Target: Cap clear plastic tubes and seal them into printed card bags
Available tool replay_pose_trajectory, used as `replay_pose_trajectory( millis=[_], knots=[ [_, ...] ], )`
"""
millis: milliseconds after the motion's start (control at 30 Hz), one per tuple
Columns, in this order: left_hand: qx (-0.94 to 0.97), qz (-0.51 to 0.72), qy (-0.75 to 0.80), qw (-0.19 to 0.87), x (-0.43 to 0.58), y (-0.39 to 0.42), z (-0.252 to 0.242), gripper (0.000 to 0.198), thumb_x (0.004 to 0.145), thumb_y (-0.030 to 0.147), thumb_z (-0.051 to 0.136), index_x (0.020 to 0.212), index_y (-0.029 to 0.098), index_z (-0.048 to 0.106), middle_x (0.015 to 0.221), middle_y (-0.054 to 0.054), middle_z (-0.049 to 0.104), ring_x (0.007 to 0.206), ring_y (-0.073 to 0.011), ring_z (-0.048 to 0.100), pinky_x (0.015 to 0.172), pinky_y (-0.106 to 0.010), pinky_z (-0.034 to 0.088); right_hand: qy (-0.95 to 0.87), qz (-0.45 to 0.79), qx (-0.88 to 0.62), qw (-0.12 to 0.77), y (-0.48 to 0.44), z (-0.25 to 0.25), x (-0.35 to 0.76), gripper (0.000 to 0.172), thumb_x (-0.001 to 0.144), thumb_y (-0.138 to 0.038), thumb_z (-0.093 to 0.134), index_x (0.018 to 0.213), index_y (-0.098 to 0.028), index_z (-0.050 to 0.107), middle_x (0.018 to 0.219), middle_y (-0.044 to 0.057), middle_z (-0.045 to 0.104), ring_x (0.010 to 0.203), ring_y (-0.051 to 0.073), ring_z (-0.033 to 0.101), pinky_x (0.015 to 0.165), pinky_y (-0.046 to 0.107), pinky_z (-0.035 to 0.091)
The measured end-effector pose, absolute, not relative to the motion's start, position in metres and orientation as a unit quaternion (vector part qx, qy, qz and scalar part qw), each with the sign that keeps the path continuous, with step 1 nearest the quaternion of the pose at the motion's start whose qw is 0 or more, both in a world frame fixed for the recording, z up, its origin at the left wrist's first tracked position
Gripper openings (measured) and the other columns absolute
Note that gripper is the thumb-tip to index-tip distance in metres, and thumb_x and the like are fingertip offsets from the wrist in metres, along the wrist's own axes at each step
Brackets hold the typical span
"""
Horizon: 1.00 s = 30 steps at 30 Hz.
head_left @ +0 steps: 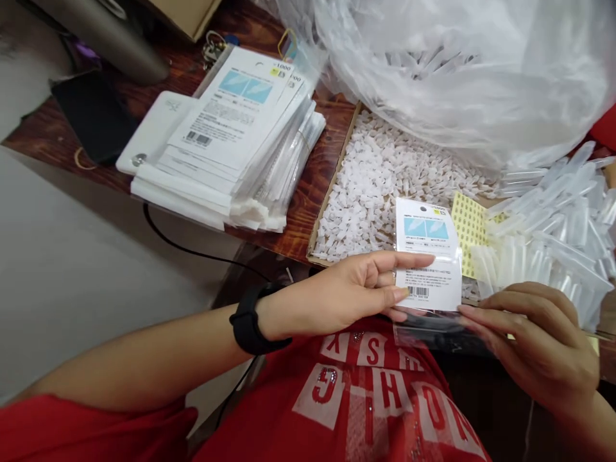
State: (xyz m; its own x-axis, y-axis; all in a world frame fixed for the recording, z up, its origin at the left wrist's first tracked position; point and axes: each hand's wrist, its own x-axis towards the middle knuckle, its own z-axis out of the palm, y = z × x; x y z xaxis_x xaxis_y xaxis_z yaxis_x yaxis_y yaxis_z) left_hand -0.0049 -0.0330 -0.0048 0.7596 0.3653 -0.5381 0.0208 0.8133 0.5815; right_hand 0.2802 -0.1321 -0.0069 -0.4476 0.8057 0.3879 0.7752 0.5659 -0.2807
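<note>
A white printed card in a clear plastic packet [445, 282], with two blue pictures and a barcode, is in front of my body. My left hand [344, 292] grips its left side, thumb near the barcode and index finger stretched across the print. My right hand [543, 343] pinches the packet at its lower right corner, by the clear flap [428, 330] that hangs below the card. Just behind the packet lies a yellow sheet of small stickers [468, 228], partly covered by clear plastic tubes [548, 234].
A cardboard tray [337, 176] holds many small white plastic pieces. A large translucent bag [462, 90] of clear parts bulges over its back. Left on the wooden table, a stack of similar card packets [221, 138] lies beside a black phone-like slab [94, 119]. A black cable hangs below.
</note>
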Motion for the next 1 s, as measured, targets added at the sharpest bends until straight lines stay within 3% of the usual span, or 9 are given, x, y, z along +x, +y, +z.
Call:
replay_pose_trajectory(
  millis=[100,267,400,467,567,667,900,1000],
  knots=[
    [0.298,0.076,0.33,0.892,-0.009,-0.037,-0.012,0.054,0.102,0.017,0.069,0.154,0.031,0.061,0.117,-0.003,0.084,0.1,-0.015,0.08,0.1,-0.029,0.058,-0.842,0.062,-0.487,0.224,-0.136,-0.005,0.272,0.021,0.094,-0.011,0.077,0.112,-0.021,0.075,0.098,0.005,0.071,0.09,0.021,0.066,0.086,0.039,0.051],
    [0.291,0.056,0.304,0.905,-0.013,-0.037,-0.021,0.056,0.106,0.014,0.061,0.159,0.029,0.055,0.115,-0.004,0.081,0.09,-0.0105,0.073,0.093,-0.024,0.054,-0.855,0.067,-0.467,0.215,-0.137,0.002,0.24,0.029,0.09,-0.021,0.086,0.115,-0.024,0.069,0.108,0.005,0.074,0.101,0.023,0.066,0.095,0.042,0.051],
    [0.324,0.042,0.279,0.903,-0.017,-0.035,-0.025,0.058,0.106,0.014,0.059,0.161,0.031,0.052,0.078,0.006,0.067,0.061,-0.0067,0.054,0.064,-0.017,0.043,-0.868,0.126,-0.428,0.217,-0.125,0.004,0.215,0.02,0.095,-0.013,0.078,0.112,-0.019,0.069,0.106,0.006,0.076,0.102,0.021,0.066,0.092,0.039,0.051],
    [0.346,0.039,0.268,0.898,-0.019,-0.036,-0.028,0.058,0.107,0.019,0.061,0.162,0.032,0.051,0.068,0.008,0.057,0.058,-0.0076,0.048,0.058,-0.017,0.037,-0.855,0.164,-0.443,0.213,-0.117,0.003,0.21,0.014,0.097,-0.012,0.075,0.108,-0.018,0.068,0.102,0.006,0.075,0.098,0.019,0.066,0.089,0.036,0.051],
    [0.322,0.043,0.248,0.913,-0.02,-0.038,-0.034,0.06,0.107,0.014,0.055,0.165,0.029,0.046,0.087,0.002,0.071,0.08,-0.0107,0.066,0.08,-0.021,0.051,-0.821,0.208,-0.49,0.207,-0.11,-0.001,0.207,0.007,0.1,-0.015,0.071,0.103,-0.019,0.067,0.096,0.003,0.072,0.091,0.015,0.066,0.081,0.032,0.05],
    [0.293,0.052,0.238,0.925,-0.02,-0.04,-0.038,0.064,0.104,0.01,0.057,0.165,0.028,0.046,0.109,-0.004,0.079,0.103,-0.0144,0.074,0.099,-0.03,0.054,-0.806,0.221,-0.514,0.196,-0.107,-0.003,0.206,0.004,0.101,-0.018,0.069,0.1,-0.02,0.067,0.094,0.003,0.071,0.09,0.014,0.067,0.079,0.03,0.05],
    [0.266,0.055,0.23,0.934,-0.023,-0.041,-0.039,0.069,0.102,0.01,0.062,0.166,0.029,0.044,0.129,-0.008,0.079,0.115,-0.0176,0.077,0.103,-0.031,0.056,-0.805,0.218,-0.522,0.181,-0.106,-0.001,0.204,0.005,0.101,-0.019,0.07,0.099,-0.02,0.066,0.094,0.002,0.071,0.089,0.013,0.067,0.08,0.027,0.051],
    [0.275,0.061,0.229,0.932,-0.024,-0.04,-0.038,0.074,0.095,0.01,0.069,0.164,0.028,0.048,0.126,-0.008,0.08,0.109,-0.0191,0.078,0.093,-0.029,0.059,-0.806,0.215,-0.521,0.181,-0.105,-0.002,0.205,0.005,0.101,-0.019,0.07,0.098,-0.02,0.066,0.093,0.002,0.07,0.089,0.012,0.067,0.08,0.026,0.05]
  ],
)
